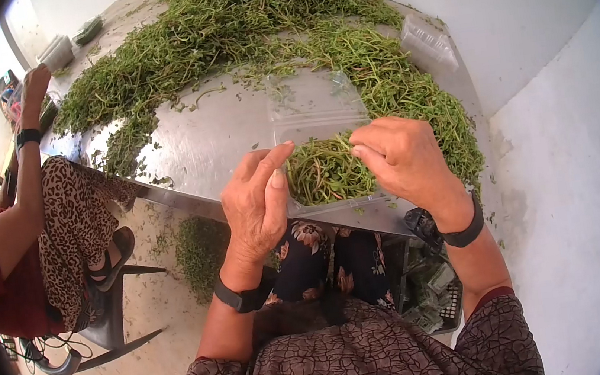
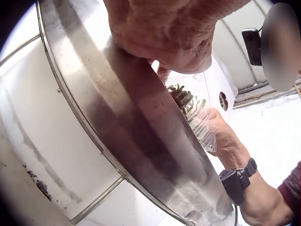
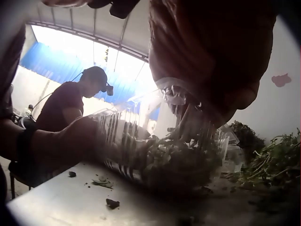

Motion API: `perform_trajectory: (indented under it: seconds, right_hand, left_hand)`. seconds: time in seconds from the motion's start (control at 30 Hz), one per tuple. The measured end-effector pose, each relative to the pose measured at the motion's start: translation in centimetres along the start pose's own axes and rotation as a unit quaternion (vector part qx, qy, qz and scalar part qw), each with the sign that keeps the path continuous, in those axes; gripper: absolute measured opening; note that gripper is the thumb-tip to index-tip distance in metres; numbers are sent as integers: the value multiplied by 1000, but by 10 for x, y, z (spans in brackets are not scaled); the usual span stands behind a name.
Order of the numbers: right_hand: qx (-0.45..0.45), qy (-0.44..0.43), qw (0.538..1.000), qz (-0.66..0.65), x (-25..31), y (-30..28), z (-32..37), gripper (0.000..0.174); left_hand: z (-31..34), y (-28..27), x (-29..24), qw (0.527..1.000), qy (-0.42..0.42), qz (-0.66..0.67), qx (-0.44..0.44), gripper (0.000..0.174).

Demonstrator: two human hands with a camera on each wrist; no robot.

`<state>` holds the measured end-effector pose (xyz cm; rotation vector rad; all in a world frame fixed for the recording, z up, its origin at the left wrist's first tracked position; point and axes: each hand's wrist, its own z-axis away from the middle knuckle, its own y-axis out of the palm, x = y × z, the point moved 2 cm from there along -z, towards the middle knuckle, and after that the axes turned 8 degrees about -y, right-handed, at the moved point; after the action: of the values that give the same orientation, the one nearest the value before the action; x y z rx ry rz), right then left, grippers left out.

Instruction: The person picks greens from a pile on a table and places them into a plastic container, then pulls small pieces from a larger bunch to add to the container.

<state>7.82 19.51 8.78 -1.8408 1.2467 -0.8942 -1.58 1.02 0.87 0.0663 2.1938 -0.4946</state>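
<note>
A clear plastic clamshell box (image 1: 380,198) sits at the table's near edge in the head view, its lid (image 1: 316,103) folded back flat. Green leafy stems (image 1: 324,173) fill its base. Along the box's left side lies my left hand (image 1: 253,204), index finger and thumb extended straight near the rim. My right hand (image 1: 409,159) is over the box's right side with fingers curled, pinching stems at the edge of the pile. In the right wrist view the right hand (image 3: 211,61) hangs above the box, and the left hand (image 3: 75,141) rests against its side.
A large heap of green stems (image 1: 241,15) covers the back and right of the metal table (image 1: 197,140). Stacked clear boxes (image 1: 428,44) stand at the right. Another person (image 1: 14,237) sits at the left. Below the table is a black crate (image 1: 432,291) with filled boxes.
</note>
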Motion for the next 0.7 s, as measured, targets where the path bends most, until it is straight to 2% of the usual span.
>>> perform_trajectory:
  seconds: [0.07, 0.17, 0.37, 0.5, 0.57, 0.7]
  right_hand:
    - [5, 39, 997, -61, -1, -3, 2, 6]
    - [-23, 76, 992, -100, 0, -11, 5, 9]
    - [-86, 95, 980, -150, 16, -16, 3, 13]
    - [-107, 91, 977, -157, 21, -3, 6, 14]
    - [-54, 45, 993, -89, 19, 0, 10, 15]
    - [-84, 29, 995, -49, 16, -8, 13, 14]
  left_hand:
    - [0, -1, -2, 999, -31, 5, 12, 33]
    - [0, -1, -3, 1000, -26, 6, 5, 33]
    - [1, 0, -3, 999, -35, 1, 6, 32]
    - [1, 0, -2, 999, -33, -5, 8, 32]
    - [0, 1, 1, 1000, 2, 2, -4, 32]
    - [0, 0, -2, 1000, 16, -8, -8, 32]
